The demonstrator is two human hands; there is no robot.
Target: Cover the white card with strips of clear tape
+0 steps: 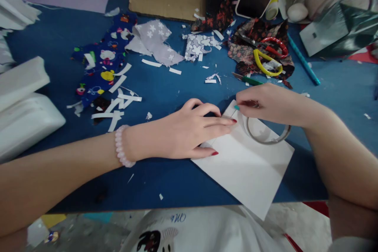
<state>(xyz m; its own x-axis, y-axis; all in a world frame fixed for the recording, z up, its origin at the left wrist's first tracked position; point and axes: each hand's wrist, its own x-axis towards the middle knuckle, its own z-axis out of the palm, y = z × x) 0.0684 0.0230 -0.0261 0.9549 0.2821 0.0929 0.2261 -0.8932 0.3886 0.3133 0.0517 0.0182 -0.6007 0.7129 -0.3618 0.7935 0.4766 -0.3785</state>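
Two hands down on one white sheet (248,169) near the front edge of the blue table (177,86); got the left hand (189,130) spread almost flat, palm down, fingers out straight and close together, pressing on the sheet's upper left corner, so not gripping anything, just resting on it; pink bead bracelet (120,145) on that wrist; got the right hand (265,102) closed into a pinch at the sheet's top edge, fingertips tight on a small teal-tipped thing (236,107), too tiny to say what exactly; fingertips of both hands nearly meeting there; clear tape roll (265,141) lying flat on the sheet right under the right hand, touching the wrist side; further back, well apart from the hands, yellow and red scissors (267,61) on dark floral cloth, a blue cartoon-print fabric scrap (103,63), and loads of white paper strips (118,102) scattered left of the left hand.
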